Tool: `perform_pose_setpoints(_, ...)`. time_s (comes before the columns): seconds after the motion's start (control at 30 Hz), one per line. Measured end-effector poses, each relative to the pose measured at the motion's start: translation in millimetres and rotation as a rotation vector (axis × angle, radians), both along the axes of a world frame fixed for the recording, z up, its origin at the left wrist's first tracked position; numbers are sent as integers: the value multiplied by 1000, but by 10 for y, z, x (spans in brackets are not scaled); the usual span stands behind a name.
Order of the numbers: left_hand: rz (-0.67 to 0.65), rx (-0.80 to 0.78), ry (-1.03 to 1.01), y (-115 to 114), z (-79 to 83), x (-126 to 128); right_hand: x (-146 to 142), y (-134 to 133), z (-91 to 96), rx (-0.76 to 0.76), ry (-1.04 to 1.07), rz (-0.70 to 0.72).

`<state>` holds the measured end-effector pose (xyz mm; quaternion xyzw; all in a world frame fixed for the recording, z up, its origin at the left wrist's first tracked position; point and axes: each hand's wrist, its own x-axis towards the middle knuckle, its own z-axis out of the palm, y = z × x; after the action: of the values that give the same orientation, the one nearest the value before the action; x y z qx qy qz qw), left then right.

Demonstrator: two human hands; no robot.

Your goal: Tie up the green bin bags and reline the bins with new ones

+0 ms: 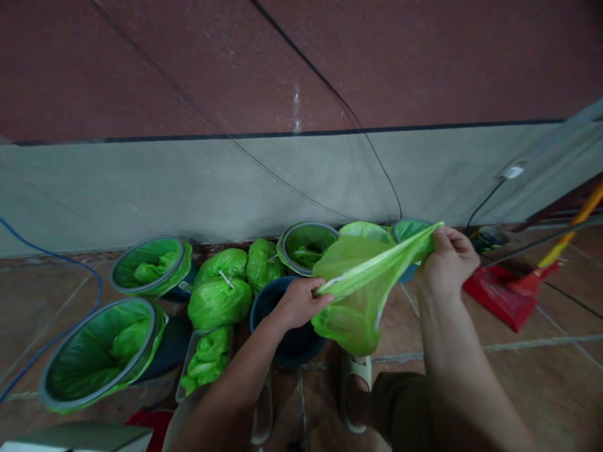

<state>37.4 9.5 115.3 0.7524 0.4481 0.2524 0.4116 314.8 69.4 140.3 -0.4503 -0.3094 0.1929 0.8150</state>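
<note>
A thin green plastic bag (353, 295) is stretched between my two hands, its top edge pulled taut and its body hanging down. My left hand (301, 301) pinches one end of that edge. At the other end my right hand (446, 257) grips a corner, higher up. Below my left hand stands a dark blue bin (264, 304) with no liner over its rim, partly hidden by the hand and the bag. Behind the bag, a lined bin (308, 232) and another lined bin (412, 227) stand against the wall.
Two lined bins (151, 248) (98, 351) stand at left, beside tied green bags (221, 295) and a clear tub (230, 342) of crumpled bags. A red dustpan (502, 295) lies at right. A blue cable (100, 285) crosses the tiles; a black cable (320, 72) hangs on the wall.
</note>
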Motion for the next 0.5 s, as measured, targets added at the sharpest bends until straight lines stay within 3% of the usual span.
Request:
perform_pose_setpoints(0.1, -12, -68, -63, 21, 52, -168, 11, 32, -25, 52, 92, -163)
perform_pose_setpoints(0.2, -52, -191, -139, 41, 139, -364, 21, 64, -44, 48, 139, -209)
perform_pose_setpoints(0.33, -132, -361, -172, 54, 256, -612, 50, 70, -49, 62, 212, -243)
perform_pose_setpoints(0.5, -186, -439, -164, 53, 311, -829, 71, 66, -79, 64, 180, -232)
